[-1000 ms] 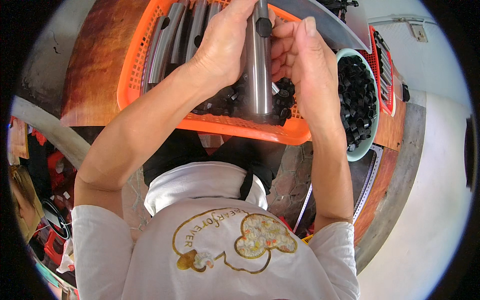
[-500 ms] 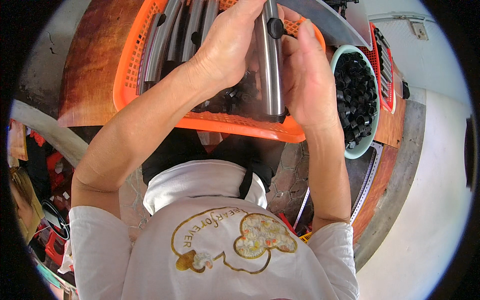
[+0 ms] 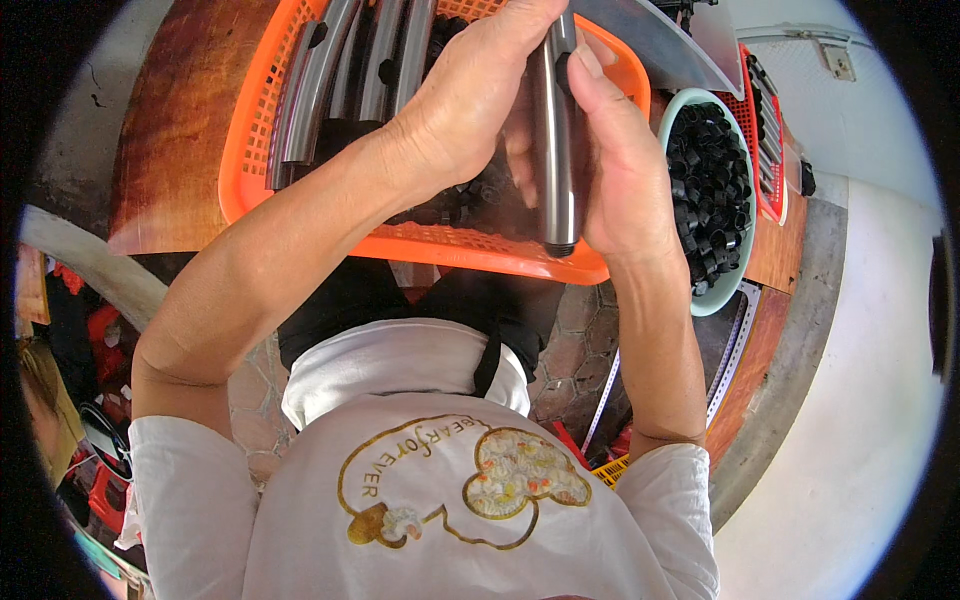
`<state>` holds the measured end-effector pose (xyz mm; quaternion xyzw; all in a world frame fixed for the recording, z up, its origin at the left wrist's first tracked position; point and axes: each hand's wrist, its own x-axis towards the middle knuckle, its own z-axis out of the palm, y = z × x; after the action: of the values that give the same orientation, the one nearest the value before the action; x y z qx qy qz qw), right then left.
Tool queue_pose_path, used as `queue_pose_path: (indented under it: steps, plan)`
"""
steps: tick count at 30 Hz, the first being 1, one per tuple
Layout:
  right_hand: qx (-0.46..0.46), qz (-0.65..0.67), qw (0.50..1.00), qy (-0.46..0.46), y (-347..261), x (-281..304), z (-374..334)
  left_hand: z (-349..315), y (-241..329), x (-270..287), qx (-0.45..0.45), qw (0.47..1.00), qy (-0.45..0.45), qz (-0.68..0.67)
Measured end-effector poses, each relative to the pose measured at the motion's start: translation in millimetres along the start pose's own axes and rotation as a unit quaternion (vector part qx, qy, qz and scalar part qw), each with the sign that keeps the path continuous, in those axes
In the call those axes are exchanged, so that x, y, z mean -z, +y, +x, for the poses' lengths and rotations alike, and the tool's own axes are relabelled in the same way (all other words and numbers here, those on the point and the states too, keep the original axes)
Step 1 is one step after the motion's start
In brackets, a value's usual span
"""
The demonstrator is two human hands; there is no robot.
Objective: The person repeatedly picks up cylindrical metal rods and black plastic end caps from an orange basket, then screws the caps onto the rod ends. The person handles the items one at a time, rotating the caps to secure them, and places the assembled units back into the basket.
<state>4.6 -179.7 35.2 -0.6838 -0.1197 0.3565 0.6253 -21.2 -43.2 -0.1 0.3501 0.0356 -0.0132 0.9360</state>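
A shiny metal tube (image 3: pixel 556 170) stands nearly upright in the picture between my hands, with a dark end at the bottom and a black fitting on its upper side. My left hand (image 3: pixel 475 95) is closed around the upper part, its fingers partly hidden behind the tube. My right hand (image 3: pixel 625 170) grips from the right, its thumb pressed by the black fitting. Below them is an orange plastic basket (image 3: pixel 240 165). In it, similar metal tubes (image 3: pixel 322 95) with black fittings lean at the left, and small black parts (image 3: pixel 460 200) lie at the bottom.
To the right, a pale green basin (image 3: pixel 697 302) holds many black ring-like pieces (image 3: pixel 708 200). Beyond it, a red basket (image 3: pixel 776 205) contains more tubes. A translucent bin (image 3: pixel 690 40) sits at the back. The brown wooden tabletop (image 3: pixel 165 150) extends left; a white wall (image 3: pixel 870 350) borders the right.
The tube has shifted slightly right and turned, so its black fitting now faces more to the right. My right thumb has come down onto it from a raised position.
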Motion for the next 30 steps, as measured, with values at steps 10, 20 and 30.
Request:
queue_pose_path:
  steps: [10, 20, 30]
  plan:
    - [0.004, 0.061, 0.995, -0.073, 6.0, 17.9, -1.6, -9.4, 5.7, -6.6, 0.031, 0.993, 0.003, 0.112]
    - [0.185, -0.194, 0.959, 0.094, 15.5, 23.3, -23.9, 2.2, 1.6, -5.1, -0.058, 0.984, 0.041, 0.163]
    - [0.352, -0.328, 0.866, 0.137, 13.0, 11.1, -6.9, -2.6, 1.5, -10.1, -0.096, 0.962, 0.092, 0.238]
